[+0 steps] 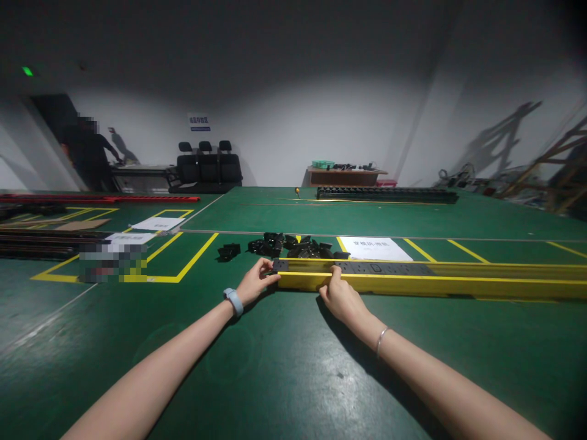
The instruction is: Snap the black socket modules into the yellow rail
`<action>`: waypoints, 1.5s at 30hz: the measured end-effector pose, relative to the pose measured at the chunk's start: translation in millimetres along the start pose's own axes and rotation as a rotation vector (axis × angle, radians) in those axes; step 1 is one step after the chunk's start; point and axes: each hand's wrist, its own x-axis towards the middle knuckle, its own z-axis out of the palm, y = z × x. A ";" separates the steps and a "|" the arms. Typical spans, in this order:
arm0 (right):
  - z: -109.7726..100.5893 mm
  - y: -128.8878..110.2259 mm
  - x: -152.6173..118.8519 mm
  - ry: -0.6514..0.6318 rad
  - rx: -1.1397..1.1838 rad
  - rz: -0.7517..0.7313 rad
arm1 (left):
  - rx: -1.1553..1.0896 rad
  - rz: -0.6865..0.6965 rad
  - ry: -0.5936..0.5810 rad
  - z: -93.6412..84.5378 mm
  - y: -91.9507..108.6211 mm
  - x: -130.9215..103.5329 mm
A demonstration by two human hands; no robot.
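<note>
A long yellow channel [458, 286] lies across the green table in front of me, its left end between my hands. My left hand [252, 285] pinches a small black socket module [281, 266] at that left end, thumb on the near side and fingers on the far side. Farther right, my right hand [345, 300] grips the channel's near wall, with its index finger reaching over the top edge. Inside the channel, a row of black socket modules [398, 269] runs to the right of my right hand. Loose black modules [312, 248] are heaped just behind the channel.
One black module [228, 251] lies apart from the heap. A printed white sheet [378, 248] and yellow tape markings [197, 260] are on the green table [257, 366]. Dark rails [385, 195] lie at the back. A person [89, 153] stands far left beyond the table.
</note>
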 end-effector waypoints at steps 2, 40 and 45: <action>-1.1 -0.7 -0.3 0.000 -0.002 0.002 | -0.004 -0.001 0.022 -0.4 -2.5 0.7; -6.1 -11.8 1.7 -0.104 0.014 -0.395 | 1.113 -0.102 0.655 -88.7 -33.7 17.2; -8.6 -13.6 0.3 -0.112 0.013 -0.370 | 1.007 -0.206 0.636 -101.2 -47.6 16.9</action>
